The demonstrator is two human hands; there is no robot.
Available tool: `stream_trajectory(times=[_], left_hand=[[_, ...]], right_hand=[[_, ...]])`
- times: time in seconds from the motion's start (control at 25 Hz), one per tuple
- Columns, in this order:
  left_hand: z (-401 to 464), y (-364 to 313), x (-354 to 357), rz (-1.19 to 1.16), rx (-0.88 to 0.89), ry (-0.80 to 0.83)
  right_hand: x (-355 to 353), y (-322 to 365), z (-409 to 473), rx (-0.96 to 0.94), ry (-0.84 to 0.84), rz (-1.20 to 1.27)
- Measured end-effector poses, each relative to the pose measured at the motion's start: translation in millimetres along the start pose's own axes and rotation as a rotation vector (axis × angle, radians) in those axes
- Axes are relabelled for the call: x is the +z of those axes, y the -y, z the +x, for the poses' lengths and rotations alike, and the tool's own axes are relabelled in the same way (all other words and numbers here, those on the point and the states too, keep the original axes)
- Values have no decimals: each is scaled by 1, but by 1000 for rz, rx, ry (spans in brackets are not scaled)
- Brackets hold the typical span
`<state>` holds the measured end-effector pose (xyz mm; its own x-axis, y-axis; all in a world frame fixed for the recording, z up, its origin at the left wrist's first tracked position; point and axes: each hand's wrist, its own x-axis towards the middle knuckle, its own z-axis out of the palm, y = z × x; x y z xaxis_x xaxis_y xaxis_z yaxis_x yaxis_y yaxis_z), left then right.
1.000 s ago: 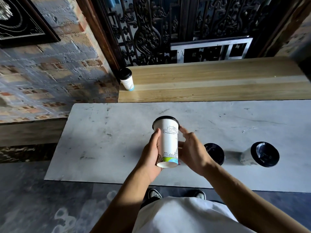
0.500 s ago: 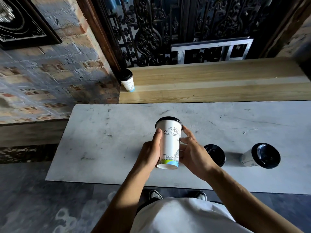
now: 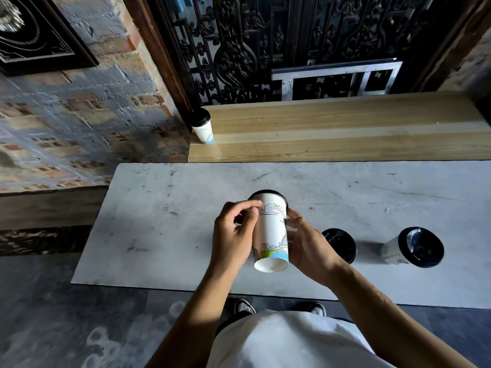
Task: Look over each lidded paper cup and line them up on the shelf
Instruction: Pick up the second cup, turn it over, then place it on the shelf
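Observation:
A tall white paper cup (image 3: 272, 232) with a black lid and line drawings is held above the grey table (image 3: 159, 221), tilted with its base toward me. My left hand (image 3: 233, 237) grips its left side, fingertips near the lid. My right hand (image 3: 308, 245) holds its right side, fingers curled round it. Two more lidded cups stand on the table to the right: one (image 3: 341, 244) just behind my right hand, another (image 3: 414, 247) farther right. One lidded cup (image 3: 203, 126) stands upright at the left end of the wooden shelf (image 3: 345, 128).
A brick wall rises on the left and a dark carved screen stands behind the shelf. A metal frame (image 3: 337, 78) leans against the screen. The table's near edge runs just in front of my feet.
The cup has tipped further, its base swinging toward me. My left hand's fingers have shifted up toward the lid. The cups on the table and shelf have not moved.

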<state>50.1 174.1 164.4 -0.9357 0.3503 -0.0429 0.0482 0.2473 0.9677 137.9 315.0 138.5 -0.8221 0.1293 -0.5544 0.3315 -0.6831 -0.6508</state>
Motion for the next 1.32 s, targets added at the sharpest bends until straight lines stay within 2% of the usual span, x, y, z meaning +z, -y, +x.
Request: stream_trajectory(times=[0.24, 0.48, 0.68, 0.88, 1.16, 1.32], left_hand=[[-1, -3, 0, -106, -92, 27], [2, -1, -1, -131, -154, 51], [2, -3, -1, -119, -126, 67], [1, -3, -2, -118, -133, 82], [0, -4, -4, -76, 6, 67], [0, -2, -4, -48, 28, 67]], right_hand=[[-7, 4, 1, 29, -99, 43], [-13, 5, 5, -31, -78, -45], [-13, 5, 7, -43, -116, -3], [-12, 8, 3, 41, -75, 51], [-20, 8, 8, 51, -143, 60], [-22, 7, 8, -18, -97, 30]])
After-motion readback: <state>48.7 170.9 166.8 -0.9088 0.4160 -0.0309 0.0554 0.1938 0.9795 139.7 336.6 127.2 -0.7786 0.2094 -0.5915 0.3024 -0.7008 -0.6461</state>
